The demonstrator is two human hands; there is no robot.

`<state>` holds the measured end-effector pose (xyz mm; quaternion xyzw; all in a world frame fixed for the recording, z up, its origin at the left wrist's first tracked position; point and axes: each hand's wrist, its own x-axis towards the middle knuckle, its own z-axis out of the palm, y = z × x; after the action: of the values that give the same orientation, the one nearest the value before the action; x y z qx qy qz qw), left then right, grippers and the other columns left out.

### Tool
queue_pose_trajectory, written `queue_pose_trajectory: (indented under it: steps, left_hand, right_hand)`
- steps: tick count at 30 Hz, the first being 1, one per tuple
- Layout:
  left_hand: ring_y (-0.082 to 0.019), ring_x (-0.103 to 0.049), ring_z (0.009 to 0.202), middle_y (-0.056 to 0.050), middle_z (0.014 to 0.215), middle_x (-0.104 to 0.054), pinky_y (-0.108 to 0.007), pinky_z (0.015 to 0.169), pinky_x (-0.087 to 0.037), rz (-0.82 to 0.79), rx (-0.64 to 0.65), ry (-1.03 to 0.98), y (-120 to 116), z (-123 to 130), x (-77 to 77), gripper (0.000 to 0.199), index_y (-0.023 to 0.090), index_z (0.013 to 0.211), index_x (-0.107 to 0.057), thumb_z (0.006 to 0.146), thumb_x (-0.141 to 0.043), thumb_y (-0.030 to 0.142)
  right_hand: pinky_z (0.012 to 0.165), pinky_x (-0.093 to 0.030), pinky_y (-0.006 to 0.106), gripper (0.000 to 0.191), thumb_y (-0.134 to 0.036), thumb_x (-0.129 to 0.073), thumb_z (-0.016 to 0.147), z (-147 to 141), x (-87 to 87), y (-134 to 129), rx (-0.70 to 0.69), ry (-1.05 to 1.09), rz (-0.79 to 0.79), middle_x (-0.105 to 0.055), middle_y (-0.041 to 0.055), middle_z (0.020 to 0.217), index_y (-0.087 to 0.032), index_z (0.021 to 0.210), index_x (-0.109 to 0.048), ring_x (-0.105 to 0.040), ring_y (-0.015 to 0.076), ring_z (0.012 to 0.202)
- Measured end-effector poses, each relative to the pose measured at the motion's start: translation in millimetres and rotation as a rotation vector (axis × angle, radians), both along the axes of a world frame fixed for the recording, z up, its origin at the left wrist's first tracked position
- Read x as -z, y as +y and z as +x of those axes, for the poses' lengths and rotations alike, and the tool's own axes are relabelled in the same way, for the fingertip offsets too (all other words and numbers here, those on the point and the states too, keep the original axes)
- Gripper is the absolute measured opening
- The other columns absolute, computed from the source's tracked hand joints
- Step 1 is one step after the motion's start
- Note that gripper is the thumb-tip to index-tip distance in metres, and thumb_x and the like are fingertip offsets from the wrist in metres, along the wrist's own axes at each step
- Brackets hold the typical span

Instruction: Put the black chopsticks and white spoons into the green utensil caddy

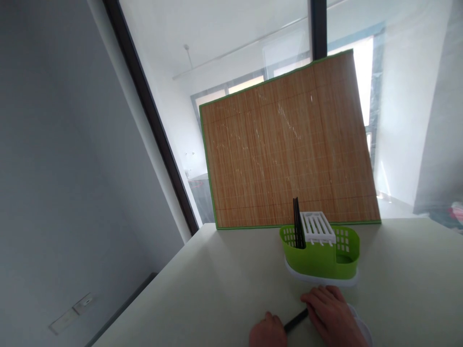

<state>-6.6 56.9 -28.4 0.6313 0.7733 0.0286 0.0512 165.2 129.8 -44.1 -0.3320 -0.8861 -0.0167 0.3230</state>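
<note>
Two bare hands are low over a smooth white table [220, 294], both cut off by the lower edge of the view. Well to the left of the fingers stands a matte grey wall [65, 168], then a dark, straight window frame [152, 106] that looks slanted. Beyond the fingertips, a large bamboo mat [285, 149] leans upright against the glass, a rectangle of fine brown slats with green edging. The left hand [267, 331] is a rounded fist, knuckles up, its fingers curled tight around the lower end of a black stick [296, 320]. That stick, slim and straight, slopes up between the hands. Ahead of the fingers, thin dark chopsticks [297, 225] stand in the left part of a green plastic basket [314, 262], oval with square holes, on a white base; a slotted white rack [318, 226] sits across its middle. Just nearer than the basket, the right hand [331, 313] comes in from the lower right, back upward, its bent fingers held together and closed over the stick's upper end; the fingertips' undersides are hidden. Beside its outer edge shows a pale, rounded, partly covered object [363, 327].
</note>
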Motion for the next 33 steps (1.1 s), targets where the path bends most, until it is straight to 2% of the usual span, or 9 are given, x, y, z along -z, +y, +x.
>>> queue_pose_trajectory:
  steps: [3,6,9,13,16,20,25,30,33]
  left_hand:
    - [-0.032,-0.067,0.087,-0.018,0.091,-0.067,-0.038,0.072,-0.054,-0.088,-0.010,0.019,0.9,-9.9,-14.3,0.033,0.009,0.097,-0.067,0.076,-0.044,-0.002]
    - [-0.032,-0.066,0.089,-0.018,0.092,-0.068,-0.041,0.075,-0.052,-0.082,0.035,0.011,-1.8,-25.4,-34.8,0.032,0.008,0.097,-0.065,0.071,-0.048,0.001]
    - [-0.026,-0.066,0.081,-0.011,0.083,-0.069,-0.034,0.072,-0.050,0.110,0.065,-0.138,-4.3,-32.0,-56.1,0.020,0.013,0.085,-0.065,0.071,-0.051,0.010]
    - [-0.013,-0.061,0.059,-0.001,0.070,-0.067,-0.020,0.055,-0.044,0.319,0.160,-0.555,0.4,-11.5,-72.5,0.010,0.017,0.077,-0.062,0.072,-0.054,0.017]
    - [-0.010,-0.057,0.055,0.001,0.070,-0.066,-0.017,0.052,-0.043,0.421,0.238,-0.748,10.8,10.5,-73.0,0.018,0.018,0.084,-0.064,0.071,-0.052,0.013]
    - [-0.011,-0.058,0.063,0.000,0.076,-0.067,-0.019,0.058,-0.046,0.521,0.260,-0.812,25.2,24.0,-64.3,0.026,0.018,0.091,-0.066,0.070,-0.051,0.010]
    - [-0.011,-0.059,0.065,-0.001,0.083,-0.069,-0.018,0.059,-0.048,0.495,0.301,-0.922,30.8,20.9,-57.2,0.028,0.020,0.094,-0.069,0.070,-0.055,0.010]
    - [-0.009,-0.057,0.057,-0.001,0.074,-0.066,-0.018,0.054,-0.047,0.485,0.298,-1.079,34.2,11.2,-67.8,0.020,0.017,0.093,-0.070,0.075,-0.062,0.019]
    - [-0.009,-0.055,0.052,0.000,0.065,-0.062,-0.018,0.049,-0.045,0.474,0.283,-1.234,39.0,6.4,-75.1,0.020,0.014,0.092,-0.070,0.076,-0.064,0.026]
  right_hand:
    - [0.078,-0.042,0.038,0.026,-0.013,-0.048,0.085,1.1,-2.8,-0.4,-0.016,0.046,0.024,-0.067,0.0007,0.091,-0.025,0.107,-0.054,-0.062,0.0193,0.084]
    - [0.078,-0.046,0.034,0.029,-0.018,-0.049,0.086,1.1,-7.1,-3.7,-0.030,0.118,-0.019,-0.066,0.0040,0.098,-0.023,0.114,-0.050,-0.062,0.0187,0.089]
    - [0.070,-0.049,0.029,0.027,-0.023,-0.051,0.085,-2.7,-8.4,-10.3,-0.068,0.117,-0.186,-0.064,0.0024,0.088,-0.023,0.112,-0.050,-0.063,0.0164,0.080]
    - [0.066,-0.048,0.026,0.040,-0.030,-0.058,0.080,-12.6,-1.4,-18.4,-0.149,0.053,-0.401,-0.064,-0.0007,0.080,-0.023,0.119,-0.048,-0.063,0.0151,0.071]
    - [0.059,-0.046,0.023,0.029,-0.036,-0.055,0.082,-17.7,5.0,-19.3,-0.149,0.064,-0.506,-0.065,-0.0011,0.075,-0.023,0.109,-0.053,-0.061,0.0136,0.063]
    - [0.064,-0.047,0.023,0.020,-0.035,-0.044,0.088,-15.5,5.8,-14.4,-0.145,0.146,-0.513,-0.069,0.0025,0.081,-0.024,0.099,-0.058,-0.063,0.0153,0.070]
    - [0.064,-0.048,0.024,0.018,-0.032,-0.043,0.089,-10.0,13.6,-5.6,-0.093,0.110,-0.396,-0.068,0.0031,0.081,-0.025,0.091,-0.060,-0.063,0.0167,0.071]
    - [0.066,-0.047,0.028,0.013,-0.020,-0.048,0.083,-11.3,27.4,-1.3,-0.057,-0.150,-0.299,-0.067,0.0048,0.082,-0.021,0.082,-0.061,-0.063,0.0200,0.076]
    - [0.070,-0.046,0.032,0.013,-0.021,-0.050,0.083,-12.0,27.1,-0.7,-0.072,-0.184,-0.296,-0.067,0.0053,0.083,-0.020,0.081,-0.062,-0.062,0.0216,0.078]
